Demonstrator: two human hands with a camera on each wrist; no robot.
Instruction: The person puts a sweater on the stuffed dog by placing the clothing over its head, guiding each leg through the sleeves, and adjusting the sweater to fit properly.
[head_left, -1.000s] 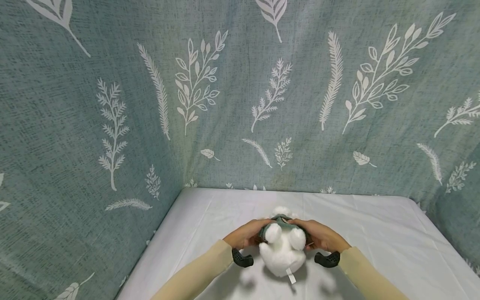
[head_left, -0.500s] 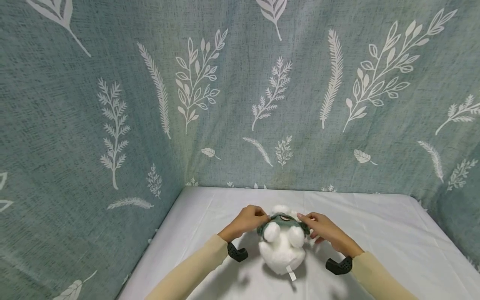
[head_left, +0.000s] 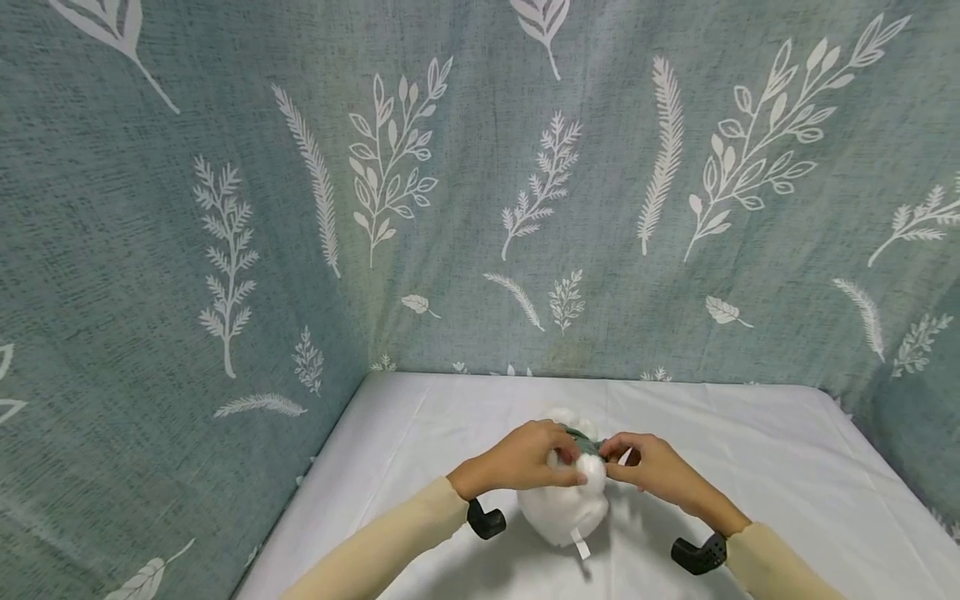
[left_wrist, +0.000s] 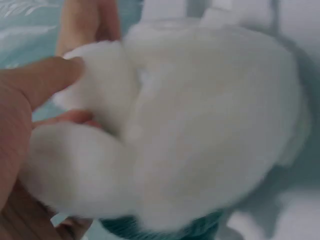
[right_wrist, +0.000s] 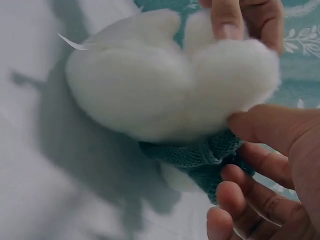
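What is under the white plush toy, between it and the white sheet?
Under the fluffy white plush toy, a green knitted garment wraps it, gripped by the right hand. Below lies the white sheet. The toy's underside is hidden.

Plush toy (head_left: 561, 508) on table (head_left: 787, 467)

1. No readable text, brand, number or sign anywhere.
2. Small white sewn-in tag (head_left: 580, 548) on the white plush toy (head_left: 561, 510), near the table's front edge: blank as seen.
3. Backdrop cloth (head_left: 480, 192): leaf prints only, no lettering.
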